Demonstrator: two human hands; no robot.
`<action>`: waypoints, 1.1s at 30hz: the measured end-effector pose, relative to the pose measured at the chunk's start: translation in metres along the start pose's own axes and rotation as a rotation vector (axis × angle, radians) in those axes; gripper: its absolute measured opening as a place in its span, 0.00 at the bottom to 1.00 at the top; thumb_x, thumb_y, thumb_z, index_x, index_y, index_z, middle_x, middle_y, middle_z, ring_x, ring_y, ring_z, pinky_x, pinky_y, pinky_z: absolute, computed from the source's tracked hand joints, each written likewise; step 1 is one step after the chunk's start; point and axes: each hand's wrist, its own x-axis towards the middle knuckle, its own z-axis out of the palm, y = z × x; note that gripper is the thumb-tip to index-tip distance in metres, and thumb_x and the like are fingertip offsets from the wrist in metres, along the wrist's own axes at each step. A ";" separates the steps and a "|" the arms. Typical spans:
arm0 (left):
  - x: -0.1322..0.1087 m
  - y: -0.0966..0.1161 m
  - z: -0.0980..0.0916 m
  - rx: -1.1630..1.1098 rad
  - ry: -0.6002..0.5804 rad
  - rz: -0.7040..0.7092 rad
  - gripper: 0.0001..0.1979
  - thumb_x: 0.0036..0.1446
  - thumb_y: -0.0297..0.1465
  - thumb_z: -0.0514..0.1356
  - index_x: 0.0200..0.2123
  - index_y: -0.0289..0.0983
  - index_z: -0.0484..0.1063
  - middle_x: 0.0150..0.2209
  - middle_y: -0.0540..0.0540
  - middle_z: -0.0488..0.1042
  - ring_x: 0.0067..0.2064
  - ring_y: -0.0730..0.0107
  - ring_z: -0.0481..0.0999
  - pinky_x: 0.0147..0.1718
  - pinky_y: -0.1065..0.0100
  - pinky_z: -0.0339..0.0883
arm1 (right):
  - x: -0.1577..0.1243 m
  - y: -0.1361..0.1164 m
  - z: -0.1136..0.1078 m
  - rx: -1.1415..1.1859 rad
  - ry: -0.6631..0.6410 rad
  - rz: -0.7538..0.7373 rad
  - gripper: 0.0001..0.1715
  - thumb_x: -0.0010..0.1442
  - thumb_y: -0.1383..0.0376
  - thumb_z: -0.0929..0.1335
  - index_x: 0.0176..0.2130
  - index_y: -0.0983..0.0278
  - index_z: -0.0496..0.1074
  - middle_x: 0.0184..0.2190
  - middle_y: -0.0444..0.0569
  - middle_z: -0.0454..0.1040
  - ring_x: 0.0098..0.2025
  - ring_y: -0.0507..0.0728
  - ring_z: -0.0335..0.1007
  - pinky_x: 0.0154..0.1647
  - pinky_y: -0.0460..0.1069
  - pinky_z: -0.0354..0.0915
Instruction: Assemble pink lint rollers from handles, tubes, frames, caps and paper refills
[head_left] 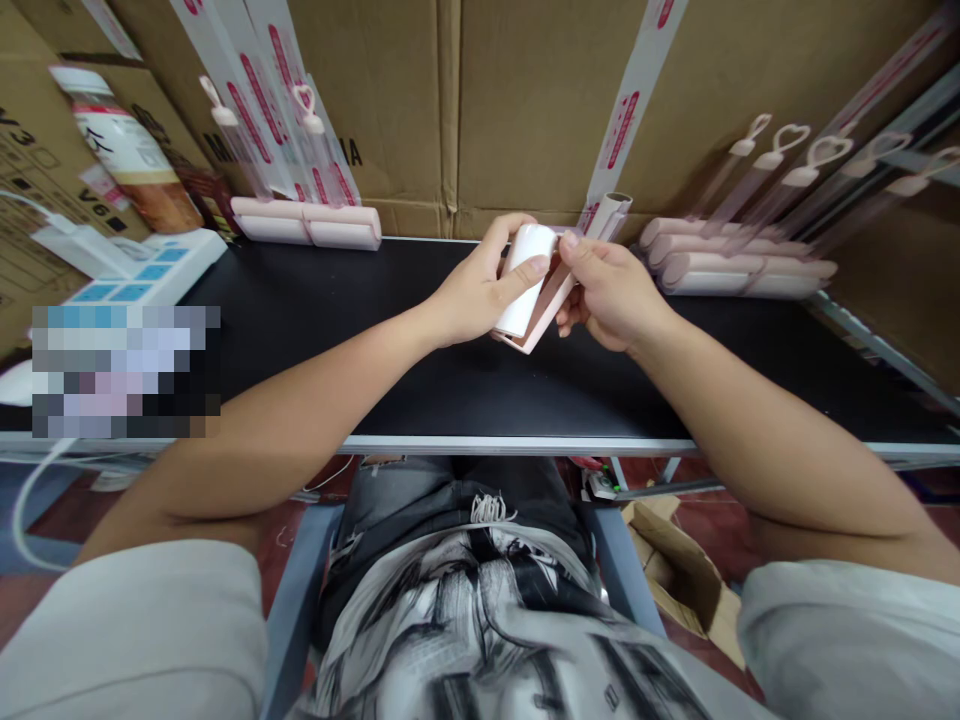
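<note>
1. the white tube [519,305] is up in the air between both hands, above the black surface [420,390], clear of it.
2. its long axis slants: the rounded far end points away from the person and a little to the right, the near end comes back toward the person and slightly left.
3. the pink case [553,301], a narrow trough, sits just right of the tube; its axis leans further right, so the two spread apart toward the far end and come close at the near end. whether they join there, i cannot tell.
4. the left hand [495,285] is wrapped around the tube, thumb laid across its front.
5. the right hand [604,285] pinches the case near its far end, thumb on top, the other fingers curled underneath.
6. just beyond the right hand, a hollow roll [613,214] leans away and right.
7. well to the left of the hands, beyond them, pink bars [341,225] lie sideways; more bars [750,275] are stacked to the right of the right hand.
</note>
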 end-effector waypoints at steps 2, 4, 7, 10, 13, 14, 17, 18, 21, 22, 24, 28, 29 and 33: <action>-0.001 -0.001 0.000 -0.017 -0.032 -0.019 0.37 0.71 0.65 0.60 0.69 0.49 0.61 0.47 0.42 0.81 0.42 0.53 0.86 0.37 0.55 0.83 | 0.001 0.004 0.002 -0.071 0.049 -0.054 0.44 0.57 0.21 0.73 0.38 0.56 0.68 0.22 0.43 0.71 0.19 0.54 0.64 0.16 0.49 0.62; -0.002 -0.001 0.000 -0.017 -0.054 -0.021 0.38 0.70 0.66 0.61 0.68 0.49 0.60 0.46 0.42 0.80 0.38 0.54 0.84 0.33 0.55 0.82 | 0.002 0.009 0.003 -0.162 0.101 -0.105 0.45 0.61 0.18 0.66 0.40 0.55 0.70 0.23 0.44 0.69 0.21 0.55 0.64 0.18 0.51 0.59; -0.003 0.000 -0.001 0.033 -0.056 0.020 0.37 0.69 0.66 0.62 0.67 0.50 0.61 0.45 0.44 0.79 0.40 0.53 0.84 0.35 0.54 0.82 | 0.004 0.014 0.004 -0.273 0.164 -0.142 0.46 0.64 0.18 0.62 0.41 0.55 0.71 0.24 0.46 0.67 0.25 0.58 0.66 0.23 0.52 0.62; -0.005 0.001 -0.002 0.114 -0.037 0.070 0.35 0.70 0.64 0.62 0.65 0.48 0.62 0.45 0.44 0.78 0.43 0.52 0.83 0.40 0.53 0.82 | 0.004 0.017 0.005 -0.327 0.239 -0.225 0.48 0.64 0.18 0.60 0.39 0.56 0.72 0.29 0.49 0.70 0.33 0.61 0.72 0.32 0.55 0.71; -0.007 0.005 -0.002 0.181 -0.046 0.091 0.33 0.72 0.60 0.61 0.66 0.46 0.60 0.46 0.44 0.77 0.45 0.52 0.82 0.44 0.52 0.80 | 0.004 0.019 0.007 -0.353 0.291 -0.338 0.48 0.66 0.19 0.60 0.38 0.57 0.73 0.34 0.51 0.74 0.41 0.63 0.75 0.43 0.57 0.75; -0.008 0.006 -0.002 0.200 -0.057 0.090 0.33 0.72 0.58 0.61 0.67 0.45 0.59 0.46 0.43 0.77 0.45 0.52 0.82 0.44 0.52 0.80 | 0.003 0.020 0.008 -0.362 0.304 -0.361 0.48 0.67 0.19 0.59 0.38 0.57 0.73 0.35 0.51 0.73 0.41 0.63 0.75 0.44 0.57 0.75; -0.009 0.011 -0.002 0.243 -0.089 0.099 0.32 0.73 0.56 0.60 0.67 0.43 0.57 0.47 0.42 0.77 0.43 0.53 0.81 0.44 0.52 0.78 | 0.001 0.021 0.010 -0.395 0.343 -0.378 0.49 0.67 0.19 0.57 0.37 0.57 0.72 0.35 0.50 0.72 0.41 0.63 0.74 0.45 0.56 0.73; -0.009 0.012 -0.002 0.249 -0.097 0.107 0.32 0.73 0.55 0.59 0.67 0.43 0.56 0.46 0.43 0.77 0.42 0.54 0.81 0.43 0.53 0.77 | 0.001 0.021 0.010 -0.397 0.349 -0.377 0.49 0.67 0.18 0.57 0.37 0.57 0.72 0.35 0.50 0.72 0.42 0.63 0.74 0.45 0.56 0.73; -0.010 0.012 -0.001 0.244 -0.112 0.133 0.31 0.73 0.55 0.59 0.66 0.43 0.55 0.45 0.44 0.77 0.40 0.56 0.79 0.40 0.55 0.76 | -0.001 0.018 0.011 -0.373 0.338 -0.379 0.49 0.66 0.18 0.57 0.37 0.57 0.71 0.36 0.50 0.72 0.42 0.62 0.74 0.46 0.56 0.73; -0.010 0.011 -0.001 0.237 -0.114 0.141 0.31 0.73 0.56 0.58 0.65 0.43 0.55 0.46 0.43 0.77 0.40 0.56 0.79 0.40 0.56 0.75 | -0.001 0.017 0.012 -0.367 0.332 -0.380 0.49 0.66 0.18 0.58 0.37 0.57 0.70 0.35 0.50 0.71 0.42 0.62 0.74 0.46 0.56 0.72; -0.010 0.009 0.001 0.225 -0.111 0.161 0.32 0.73 0.58 0.58 0.65 0.44 0.55 0.46 0.43 0.77 0.40 0.56 0.80 0.40 0.55 0.76 | -0.002 0.014 0.013 -0.373 0.329 -0.375 0.48 0.66 0.18 0.57 0.37 0.57 0.68 0.35 0.50 0.71 0.42 0.63 0.73 0.47 0.56 0.71; -0.009 0.005 0.002 0.225 -0.094 0.192 0.35 0.72 0.61 0.58 0.67 0.45 0.55 0.47 0.42 0.77 0.41 0.53 0.80 0.42 0.53 0.76 | -0.002 0.012 0.015 -0.385 0.328 -0.368 0.48 0.66 0.17 0.56 0.36 0.56 0.66 0.35 0.50 0.69 0.42 0.63 0.71 0.46 0.55 0.69; -0.009 0.005 0.002 0.229 -0.094 0.194 0.36 0.72 0.62 0.58 0.67 0.45 0.55 0.48 0.42 0.77 0.42 0.53 0.80 0.43 0.52 0.76 | -0.002 0.011 0.015 -0.382 0.325 -0.374 0.48 0.65 0.17 0.56 0.36 0.56 0.65 0.35 0.50 0.68 0.41 0.62 0.70 0.45 0.55 0.68; -0.013 0.011 0.005 0.236 -0.103 0.234 0.36 0.73 0.62 0.57 0.69 0.45 0.53 0.50 0.40 0.77 0.43 0.53 0.80 0.43 0.53 0.76 | -0.005 0.009 0.012 -0.431 0.324 -0.381 0.48 0.65 0.17 0.54 0.35 0.56 0.62 0.34 0.49 0.67 0.39 0.62 0.69 0.44 0.56 0.68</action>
